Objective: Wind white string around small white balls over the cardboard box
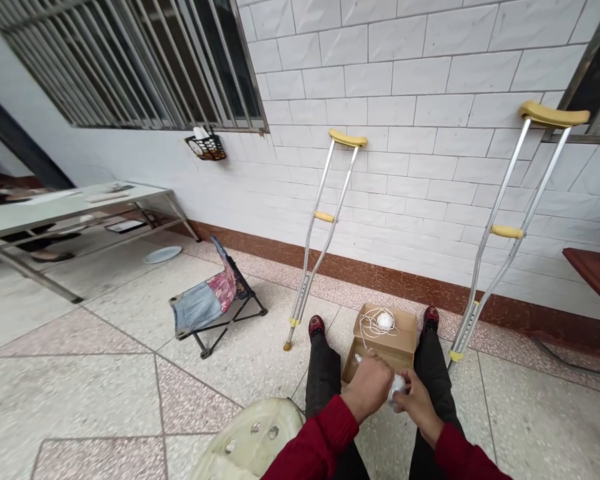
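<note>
Head view, looking down over the lap. Left hand [367,387] curled into a loose fist, back of the hand up, fingers [384,393] closed narrow against the left side of a small white bundle [398,387]. Right hand [419,402] meeting it from the other side, fingers wrapped under and around the same bundle, thumb on top. Bundle pinched between the two sets of fingers and mostly hidden by them; cannot tell what it is made of. Both sleeves dark red.

Just beyond the fingers, on the floor between two black trouser legs: an open cardboard box [403,350], with a coil of white string [383,322] lying on its far flap. Past the box, to either side, two red shoes [316,325].

Farther off from the fingers, leaning on the white tiled wall: one crutch [320,240] up and to the left, a second crutch [505,233] up and to the right, both with yellow pads.

Down and left of the fingers, close by the left sleeve: a pale plastic stool [250,437]. Well to the left, a small folding stool [210,303] with a patchwork cloth seat, and beyond it a long metal table [55,210] under the barred window.
</note>
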Action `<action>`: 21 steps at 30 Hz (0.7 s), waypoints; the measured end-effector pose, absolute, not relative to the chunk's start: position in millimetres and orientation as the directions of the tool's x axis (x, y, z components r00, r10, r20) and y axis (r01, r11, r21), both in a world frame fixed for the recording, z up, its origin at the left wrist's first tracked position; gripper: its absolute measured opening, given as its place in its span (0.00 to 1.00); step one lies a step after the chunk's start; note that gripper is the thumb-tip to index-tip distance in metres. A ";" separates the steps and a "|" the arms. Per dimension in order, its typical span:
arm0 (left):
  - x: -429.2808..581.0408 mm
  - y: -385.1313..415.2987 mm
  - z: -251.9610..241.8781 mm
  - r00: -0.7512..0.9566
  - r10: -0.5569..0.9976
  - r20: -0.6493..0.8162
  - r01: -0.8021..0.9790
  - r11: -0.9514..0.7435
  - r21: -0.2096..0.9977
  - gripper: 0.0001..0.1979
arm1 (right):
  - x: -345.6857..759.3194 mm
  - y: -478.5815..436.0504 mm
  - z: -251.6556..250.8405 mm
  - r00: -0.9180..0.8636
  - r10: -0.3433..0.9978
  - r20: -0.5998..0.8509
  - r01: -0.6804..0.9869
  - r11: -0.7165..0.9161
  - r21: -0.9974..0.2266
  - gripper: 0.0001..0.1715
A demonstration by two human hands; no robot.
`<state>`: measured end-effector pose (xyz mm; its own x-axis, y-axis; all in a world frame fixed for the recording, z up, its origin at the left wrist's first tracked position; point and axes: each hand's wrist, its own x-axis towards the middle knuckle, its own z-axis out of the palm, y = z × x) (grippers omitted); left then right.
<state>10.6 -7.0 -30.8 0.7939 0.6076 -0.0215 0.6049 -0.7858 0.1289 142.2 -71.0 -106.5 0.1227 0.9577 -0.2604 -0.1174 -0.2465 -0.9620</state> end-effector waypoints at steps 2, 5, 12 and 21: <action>12.2 -19.0 -38.1 0.764 0.637 -0.103 0.644 -0.760 0.081 0.12 | 142.6 -59.9 -110.5 0.168 0.937 -0.307 -0.234 -0.264 -0.936 0.24; 1.9 -35.1 -59.6 0.679 0.721 -0.137 0.733 -0.655 0.185 0.11 | 142.2 -50.7 -115.8 0.185 0.900 -0.396 -0.373 -0.308 -0.875 0.28; -33.0 -55.8 -104.7 0.569 0.784 -0.248 0.745 -0.363 0.559 0.15 | 149.3 -56.4 -89.0 0.057 0.927 -0.370 -0.286 -0.340 -0.896 0.30; -32.5 -28.6 -116.1 0.665 0.730 -0.156 0.664 -0.483 0.570 0.10 | 142.1 -111.2 -63.7 -0.375 0.907 -0.194 -0.079 -0.240 -0.968 0.24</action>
